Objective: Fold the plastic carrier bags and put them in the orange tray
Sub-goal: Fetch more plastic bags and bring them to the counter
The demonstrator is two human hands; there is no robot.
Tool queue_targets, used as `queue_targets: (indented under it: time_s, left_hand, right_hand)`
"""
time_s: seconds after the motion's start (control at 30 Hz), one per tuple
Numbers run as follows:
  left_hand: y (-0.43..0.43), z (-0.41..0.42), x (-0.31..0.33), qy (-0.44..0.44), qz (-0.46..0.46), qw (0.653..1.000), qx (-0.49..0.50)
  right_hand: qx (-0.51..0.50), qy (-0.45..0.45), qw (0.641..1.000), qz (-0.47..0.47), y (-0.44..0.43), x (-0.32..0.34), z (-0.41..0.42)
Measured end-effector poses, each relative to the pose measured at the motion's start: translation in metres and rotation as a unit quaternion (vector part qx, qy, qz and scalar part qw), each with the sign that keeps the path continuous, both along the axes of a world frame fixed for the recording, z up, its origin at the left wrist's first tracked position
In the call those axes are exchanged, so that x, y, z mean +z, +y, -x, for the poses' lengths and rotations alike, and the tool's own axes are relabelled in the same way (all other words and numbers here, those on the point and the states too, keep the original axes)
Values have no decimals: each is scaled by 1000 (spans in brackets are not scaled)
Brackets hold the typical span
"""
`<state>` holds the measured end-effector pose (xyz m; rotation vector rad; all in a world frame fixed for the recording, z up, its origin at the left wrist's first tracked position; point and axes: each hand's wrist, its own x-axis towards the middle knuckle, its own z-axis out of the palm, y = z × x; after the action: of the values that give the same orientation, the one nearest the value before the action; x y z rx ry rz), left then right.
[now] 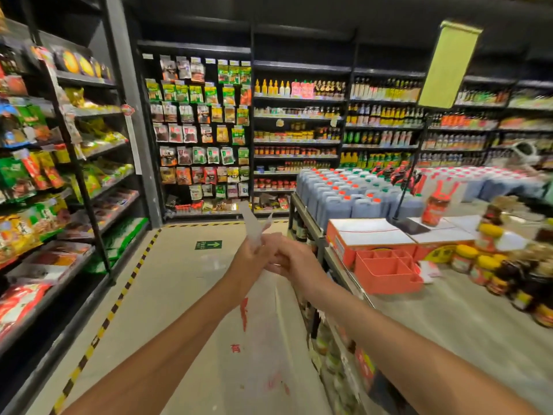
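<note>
A translucent plastic carrier bag with red print hangs down between my forearms over the aisle floor. Its handles stick up above my hands. My left hand and my right hand meet at the bag's top, and both grip it there, fingers curled round the gathered plastic. The orange tray, divided into compartments, sits on the display table to the right of my hands. I see no bags inside it.
A grey display table on the right holds orange-and-white boxes, jars with yellow lids and stacked blue jugs. Stocked shelves line the left side and the back wall. The aisle floor has yellow-black tape.
</note>
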<state>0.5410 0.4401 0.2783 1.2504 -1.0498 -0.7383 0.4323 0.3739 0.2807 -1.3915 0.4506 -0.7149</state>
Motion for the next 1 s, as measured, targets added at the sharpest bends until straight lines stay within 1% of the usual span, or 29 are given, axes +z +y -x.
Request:
queue_targets:
  time_s: [0.07, 0.13, 0.2, 0.23, 0.3, 0.37, 0.4, 0.43, 0.53, 0.6, 0.67, 0.8, 1.0]
  left_hand:
    - [-13, 17, -1, -35, -8, 999, -10]
    - [-23, 39, -2, -47, -15, 999, -5]
    - [-32, 61, -2, -36, -31, 999, -2]
    - [-36, 72, 0, -17, -39, 999, -3]
    - [-42, 95, 6, 9, -33, 999, -17]
    - [-46, 121, 16, 2, -29, 999, -43]
    - [-48, 133, 20, 2, -27, 998, -58]
    - [-50, 145, 24, 13, -24, 996, -79]
    - [-59, 177, 41, 30, -28, 990, -132]
    - [-67, 195, 49, 20, -16, 986, -163]
    - [-76, 212, 57, 20, -17, 983, -184]
    - [-90, 243, 74, -9, -9, 986, -168]
    - [-100, 282, 91, -79, 35, 978, -189]
  right_hand:
    - [18, 12, 1000, 8, -7, 2, 25]
    - [24, 30, 999, 24, -14, 1, 51]
    - [16, 51, 998, 43, -21, -1, 79]
    - [-3, 58, 996, 63, -25, -2, 94]
    - [-80, 62, 988, 120, -37, -4, 125]
    - [-158, 76, 969, 173, -49, -7, 157]
    - [-173, 88, 962, 192, -54, -6, 173]
    - [-168, 101, 958, 209, -58, -4, 189]
    - [-82, 164, 949, 258, -67, 12, 233]
    - [-47, 211, 926, 309, -71, 24, 256]
    - [-42, 229, 904, 357, -78, 33, 275]
    - [-71, 243, 872, 418, -88, 50, 304]
    - [-77, 232, 863, 442, -102, 61, 344]
